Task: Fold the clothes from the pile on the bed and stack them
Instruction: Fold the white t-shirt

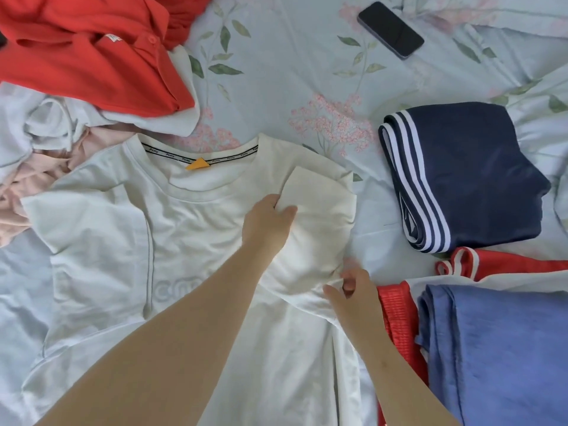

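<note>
A white T-shirt (pixel 123 241) lies front up on the bed, collar away from me, with an orange tag at the neck. Its right sleeve is turned inward over the chest. My left hand (pixel 267 222) pinches the edge of that folded sleeve. My right hand (pixel 350 290) pinches the shirt's right side seam just below the sleeve. The unfolded pile sits at the upper left: a red polo shirt (pixel 92 56), white clothes (pixel 46 124) and a pink garment (pixel 37 179). At the right lie folded clothes: a navy piece with white stripes (pixel 467 179), a red one (pixel 399 318) and a blue one (pixel 498 348).
A black phone (pixel 390 29) lies on the floral bedsheet (pixel 292 72) at the top right. Bare sheet shows between the T-shirt's collar and the phone.
</note>
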A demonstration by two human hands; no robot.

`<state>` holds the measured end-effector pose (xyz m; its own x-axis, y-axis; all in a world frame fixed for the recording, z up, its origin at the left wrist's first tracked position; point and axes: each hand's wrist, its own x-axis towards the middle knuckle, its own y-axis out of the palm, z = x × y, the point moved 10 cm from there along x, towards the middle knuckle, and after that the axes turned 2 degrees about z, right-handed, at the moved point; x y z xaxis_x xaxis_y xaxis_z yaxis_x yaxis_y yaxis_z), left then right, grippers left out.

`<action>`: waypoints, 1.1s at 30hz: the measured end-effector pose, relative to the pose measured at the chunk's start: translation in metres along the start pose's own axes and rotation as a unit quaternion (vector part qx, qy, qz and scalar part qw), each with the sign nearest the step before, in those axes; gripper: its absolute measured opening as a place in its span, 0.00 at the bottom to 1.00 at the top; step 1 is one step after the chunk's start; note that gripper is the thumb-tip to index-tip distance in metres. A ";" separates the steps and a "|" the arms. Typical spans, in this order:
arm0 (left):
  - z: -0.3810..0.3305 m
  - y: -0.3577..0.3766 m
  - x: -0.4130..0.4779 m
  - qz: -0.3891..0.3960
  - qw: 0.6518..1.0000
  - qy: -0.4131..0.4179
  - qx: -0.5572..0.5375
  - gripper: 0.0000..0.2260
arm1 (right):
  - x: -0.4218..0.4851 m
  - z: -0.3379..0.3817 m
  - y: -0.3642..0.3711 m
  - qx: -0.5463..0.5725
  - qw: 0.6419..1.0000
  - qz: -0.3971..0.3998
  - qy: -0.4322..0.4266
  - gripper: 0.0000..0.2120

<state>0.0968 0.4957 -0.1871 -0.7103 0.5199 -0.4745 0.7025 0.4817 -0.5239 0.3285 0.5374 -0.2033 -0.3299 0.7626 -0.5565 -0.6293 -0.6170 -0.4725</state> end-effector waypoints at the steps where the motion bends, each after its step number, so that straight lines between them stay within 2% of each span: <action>1: 0.004 -0.014 -0.003 -0.034 0.999 0.010 -0.016 0.05 | 0.001 -0.001 -0.002 0.017 1.000 -0.013 0.000 0.13; 3: 0.033 -0.043 -0.013 -0.104 0.992 -0.037 -0.064 0.06 | 0.000 -0.002 -0.001 0.034 0.999 -0.015 0.014 0.15; 4: 0.054 -0.050 -0.018 -0.111 0.986 -0.088 -0.087 0.08 | -0.001 -0.002 0.003 0.030 0.999 0.004 0.024 0.22; 6: 0.080 -0.039 -0.023 -0.027 0.979 -0.154 -0.128 0.20 | -0.007 -0.001 0.014 0.009 0.998 0.060 0.020 0.39; 7: 0.080 -0.029 -0.022 0.030 0.977 -0.151 -0.150 0.25 | -0.011 0.001 0.018 -0.020 0.997 0.080 0.003 0.43; 9: 0.068 -0.021 -0.018 0.098 0.961 -0.122 -0.228 0.28 | -0.020 0.004 0.024 -0.125 0.985 0.115 -0.037 0.47; 11: 0.067 -0.025 -0.014 0.103 0.955 -0.120 -0.251 0.31 | -0.024 0.004 0.029 -0.237 0.961 0.118 -0.074 0.45; 12: 0.069 -0.033 -0.014 0.080 0.970 -0.126 -0.192 0.32 | -0.024 0.005 0.027 -0.257 0.958 0.100 -0.082 0.43; 13: 0.072 -0.044 -0.014 0.050 0.987 -0.129 -0.079 0.33 | -0.021 0.005 0.023 -0.247 0.962 0.078 -0.085 0.40; 14: 0.070 -0.052 -0.015 0.021 0.990 -0.123 0.062 0.34 | -0.018 0.004 0.018 -0.215 0.972 0.062 -0.076 0.36; 15: 0.059 -0.057 -0.015 -0.009 0.976 -0.093 0.197 0.36 | -0.016 0.003 0.014 -0.171 0.982 0.050 -0.060 0.33; 16: 0.041 -0.058 -0.015 -0.048 0.957 -0.044 0.283 0.37 | -0.014 0.001 0.010 -0.132 0.989 0.041 -0.047 0.30; 17: 0.016 -0.055 -0.014 -0.088 0.943 0.025 0.320 0.36 | -0.013 0.000 0.008 -0.109 0.993 0.037 -0.038 0.26; 18: -0.011 -0.047 -0.013 -0.109 0.935 0.098 0.323 0.32 | -0.013 0.000 0.006 -0.105 0.993 0.036 -0.036 0.23; 20: -0.047 -0.016 -0.005 -0.065 0.929 0.186 0.312 0.24 | -0.014 0.000 0.005 -0.117 0.991 0.042 -0.047 0.18; 22: -0.061 0.021 0.011 0.015 0.910 0.189 0.369 0.22 | -0.015 -0.001 0.007 -0.132 0.988 0.062 -0.059 0.15; 24: -0.071 0.043 0.028 0.068 0.895 0.173 0.406 0.14 | -0.018 -0.004 0.009 -0.135 0.985 0.083 -0.074 0.17; 26: -0.080 0.047 0.038 0.106 0.938 0.153 0.291 0.06 | -0.019 -0.008 0.005 -0.120 0.987 0.073 -0.079 0.19; 27: -0.081 0.045 0.043 0.113 0.958 0.149 0.219 0.04 | -0.019 -0.010 0.000 -0.114 0.989 0.055 -0.076 0.20; 28: -0.081 0.041 0.046 0.105 0.964 0.152 0.193 0.04 | -0.018 -0.012 -0.004 -0.113 0.990 0.034 -0.075 0.20; 29: -0.079 0.035 0.045 0.085 0.961 0.154 0.215 0.05 | -0.019 -0.013 -0.007 -0.120 0.990 0.019 -0.071 0.20; 31: -0.059 0.017 0.042 0.021 0.949 0.123 0.289 0.16 | -0.020 -0.015 -0.006 -0.125 0.990 0.006 -0.059 0.20; 33: -0.035 -0.009 0.033 -0.052 0.954 0.076 0.284 0.26 | -0.018 -0.019 -0.004 -0.105 0.994 0.007 -0.028 0.19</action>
<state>0.0687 0.5339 -0.1735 -0.7297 0.6076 -0.3136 0.4611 0.0987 -0.8818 0.3506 0.5225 -0.2047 -0.3792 0.7595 -0.5285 -0.4648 -0.6502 -0.6010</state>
